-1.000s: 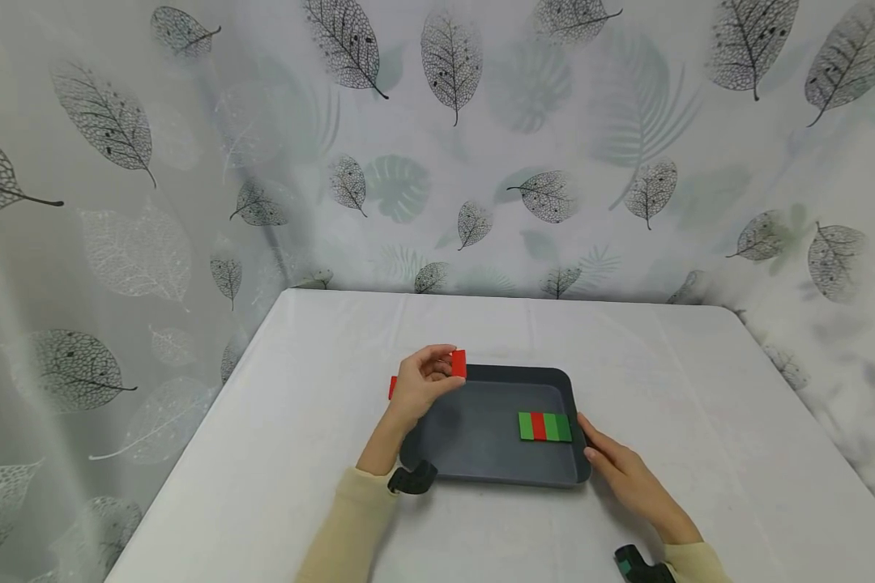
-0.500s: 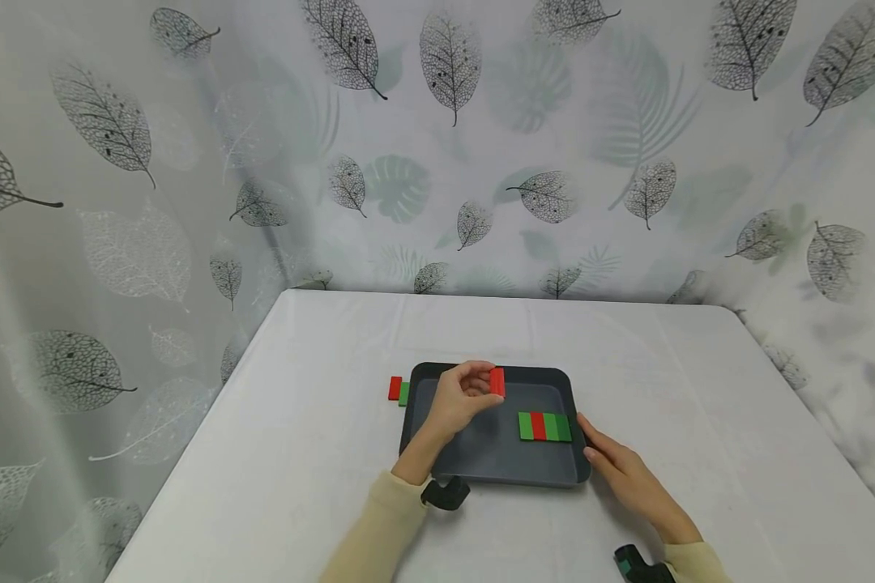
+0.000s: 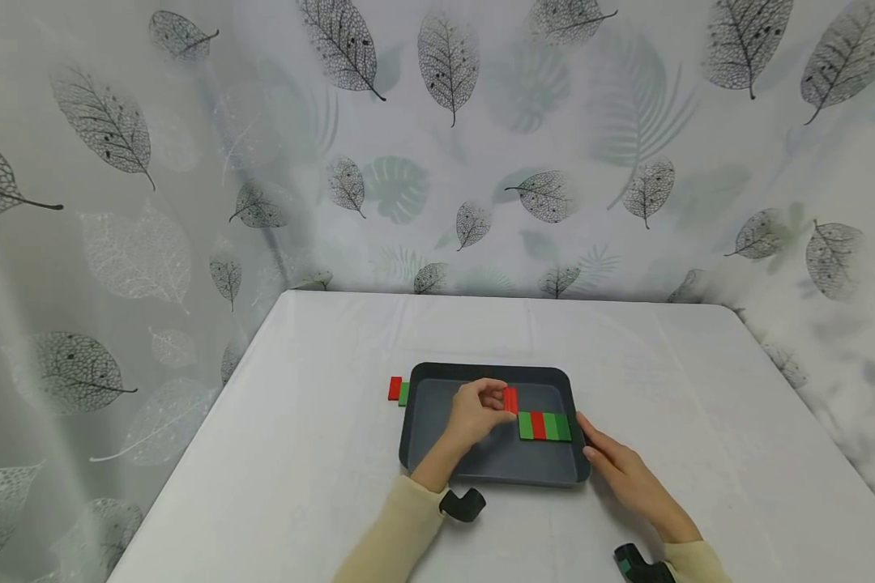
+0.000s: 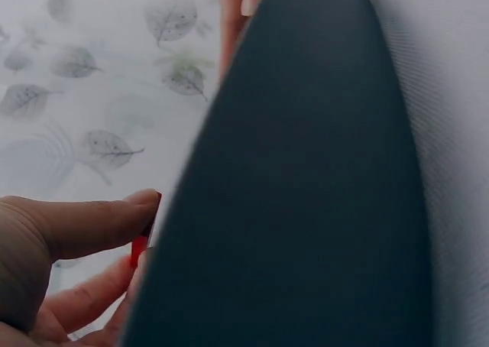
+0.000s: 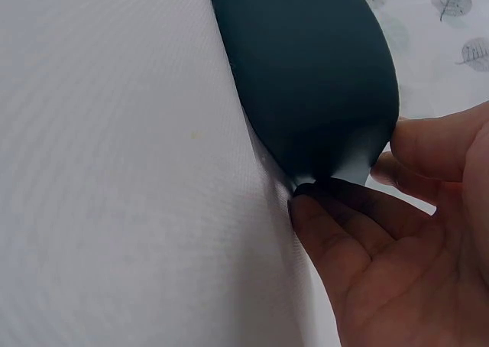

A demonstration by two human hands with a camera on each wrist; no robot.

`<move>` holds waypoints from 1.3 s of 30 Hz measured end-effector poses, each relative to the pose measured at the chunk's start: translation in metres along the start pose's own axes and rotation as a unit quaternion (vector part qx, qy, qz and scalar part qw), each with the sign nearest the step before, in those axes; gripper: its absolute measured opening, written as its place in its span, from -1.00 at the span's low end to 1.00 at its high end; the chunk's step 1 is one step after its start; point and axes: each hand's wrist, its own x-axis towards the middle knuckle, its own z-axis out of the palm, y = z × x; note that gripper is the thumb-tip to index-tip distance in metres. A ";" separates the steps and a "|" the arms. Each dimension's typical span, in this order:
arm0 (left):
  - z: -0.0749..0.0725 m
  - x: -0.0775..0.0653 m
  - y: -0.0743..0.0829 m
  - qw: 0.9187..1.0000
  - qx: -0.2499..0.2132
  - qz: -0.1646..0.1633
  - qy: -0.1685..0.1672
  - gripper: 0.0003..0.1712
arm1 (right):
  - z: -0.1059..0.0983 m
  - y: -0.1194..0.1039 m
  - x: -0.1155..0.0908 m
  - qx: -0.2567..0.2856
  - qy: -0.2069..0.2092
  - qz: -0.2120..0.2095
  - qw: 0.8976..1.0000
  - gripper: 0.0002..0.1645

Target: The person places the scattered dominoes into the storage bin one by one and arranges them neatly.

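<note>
My left hand pinches a small red rectangular tile between thumb and fingertips, over the dark grey tray. The tile's lower end is right by the left end of a row of green and red tiles lying in the tray's right part. In the left wrist view the tray's dark outer side covers part of the held red tile. At the tray's right side my right hand holds the edge. The right wrist view has its thumb at the rim and its fingers bent under the tray's corner.
Beyond the tray's left edge, a red tile and a green tile lie on the white-covered table. A leaf-patterned curtain surrounds the table at the back and sides.
My left hand has carried the red tile rightward and nearer, from the tray's far left edge to beside the row. The loose tiles on the left are uncovered. My right hand stays put.
</note>
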 end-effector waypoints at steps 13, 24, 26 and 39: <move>0.012 -0.003 -0.009 0.995 0.090 -0.026 0.020 -0.51 | 0.000 -0.001 -0.001 -0.017 0.008 -0.012 1.000 -0.40; 0.017 -0.004 -0.012 0.990 0.137 -0.030 0.002 -0.51 | 0.001 0.001 -0.001 -0.011 0.011 -0.019 1.000 -0.40; 0.017 -0.005 -0.012 0.990 0.141 -0.027 -0.001 -0.53 | 0.001 0.000 -0.001 -0.013 0.010 -0.018 1.000 -0.40; 0.017 -0.006 -0.013 0.987 0.158 -0.019 -0.003 -0.51 | 0.002 0.002 0.000 0.000 0.007 -0.019 1.000 -0.40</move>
